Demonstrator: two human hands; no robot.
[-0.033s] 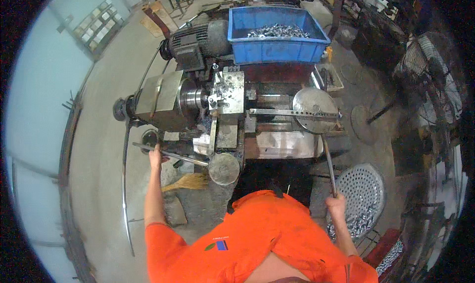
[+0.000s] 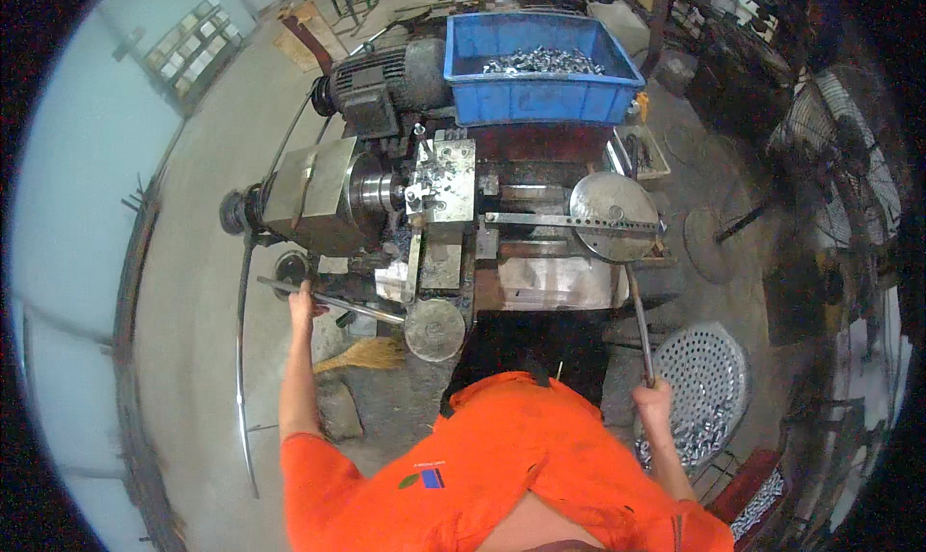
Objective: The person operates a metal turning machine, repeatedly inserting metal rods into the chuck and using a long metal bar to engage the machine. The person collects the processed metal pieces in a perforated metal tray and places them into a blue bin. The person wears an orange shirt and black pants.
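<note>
- The person's orange shirt (image 2: 502, 465) fills the lower middle of the view, and both bare forearms reach out from it, well apart, one to each side of the machine.
- The right hand (image 2: 654, 404) is closed around the lower end of a long metal lever (image 2: 639, 322), which slopes up and slightly left to the round metal disc (image 2: 613, 216) on the right of the machine.
- Just beside that hand, to its right, stands a perforated round metal basket (image 2: 709, 378) with small shiny parts lying in it.
- The left hand (image 2: 303, 299) is wrapped around a thin metal bar (image 2: 333, 302) that runs from left of the hand rightward, toward a small round handwheel (image 2: 435, 329) at the machine's front.
- A straw broom head (image 2: 365, 356) lies on the concrete floor (image 2: 193, 262) between the left forearm and the handwheel.
- The lathe-like machine (image 2: 444, 214) stands in front of the person, with a boxy grey headstock (image 2: 313, 197) on its left and a chuck facing right toward a square tool block (image 2: 446, 178).
- Behind the headstock sits a dark electric motor (image 2: 381, 79).
- Farthest back, a blue plastic crate (image 2: 540, 74) rests on the machine's rear, holding a heap of small silvery parts (image 2: 542, 62).
</note>
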